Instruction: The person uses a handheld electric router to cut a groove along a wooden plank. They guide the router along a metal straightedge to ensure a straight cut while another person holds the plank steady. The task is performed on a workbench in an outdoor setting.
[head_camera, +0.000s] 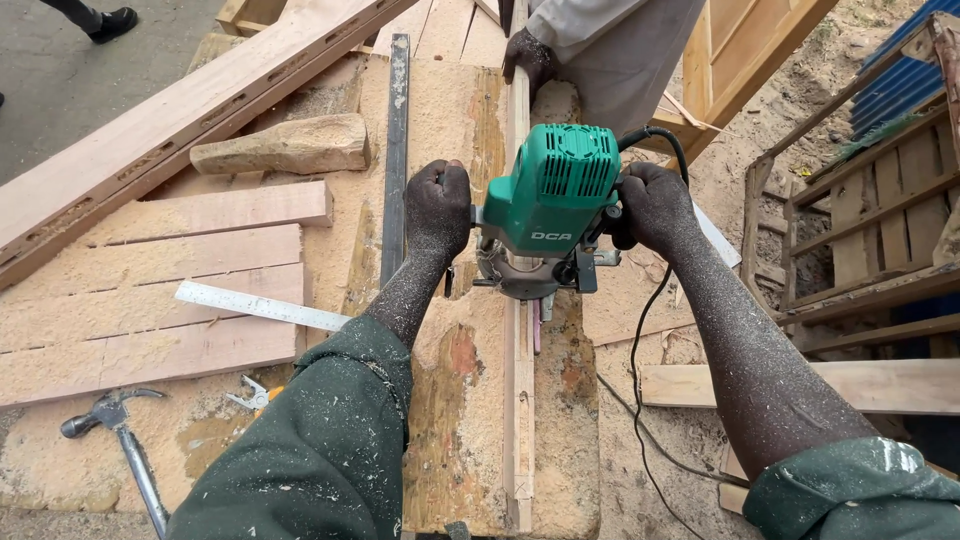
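Surface (470, 440): wide sawdust-caked board, runs away from the camera, stained patches showing through. Long timber beam (180, 120) lies diagonally along its far left edge. Stack of flat planks (150, 300) sits left of centre, rough wood block (285, 145) beyond them.

Narrow wood strip (519, 400) lies lengthwise down the middle of the surface. Green router (548, 205) sits on top of it, about halfway along, base on the strip. Black power cord (637, 380) leaves the router on the right and drops down past the surface edge.

Left hand (438, 205) closed tight round the router's left handle. Right hand (655, 205) closed tight round the right handle. Both forearms dusted with sawdust, green sleeves.

Another person's hand (530, 58) presses on the far end of the strip, fingers curled over it.

Dark metal straightedge (397, 150) lies parallel to the strip, just left of the left hand. Steel ruler (262, 306) lies angled across the plank stack's near edge. Hammer (125, 435) on the ground at lower left, pliers (250, 397) near it.
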